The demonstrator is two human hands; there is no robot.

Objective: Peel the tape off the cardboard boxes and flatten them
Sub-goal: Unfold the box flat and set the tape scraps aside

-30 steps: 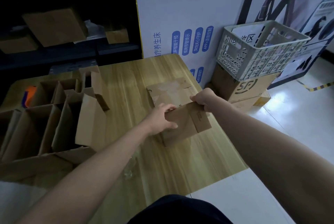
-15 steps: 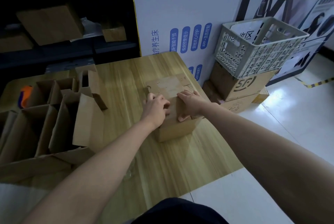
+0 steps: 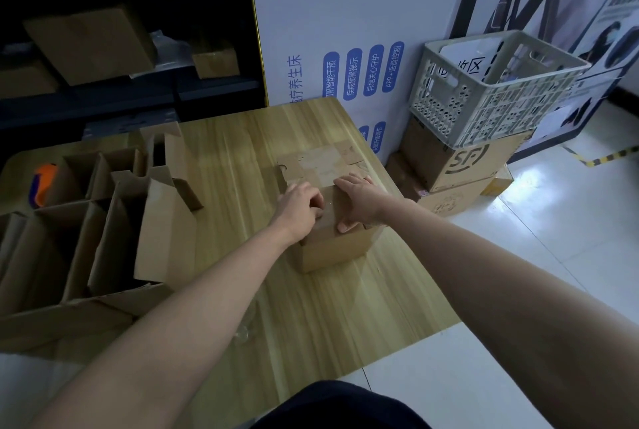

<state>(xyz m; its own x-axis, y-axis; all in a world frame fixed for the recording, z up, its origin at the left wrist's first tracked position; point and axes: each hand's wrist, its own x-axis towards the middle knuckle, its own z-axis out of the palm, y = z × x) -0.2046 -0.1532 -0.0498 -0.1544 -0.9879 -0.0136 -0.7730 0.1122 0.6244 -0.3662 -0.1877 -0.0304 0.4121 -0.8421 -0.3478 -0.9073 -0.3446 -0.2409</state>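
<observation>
The small cardboard box sits at the middle of the frame on the counter, just in front of a flattened cardboard sheet. The right hand is spread flat on its top, and the left hand curls its fingers at the top seam, though I cannot tell if they pinch tape. It looks light, stiff-walled and easily creased, so the flap edges seem the best hold. Bare counter lies toward the lower frame, but the divided carton crowds the left and the counter edge is close on the right.
</observation>
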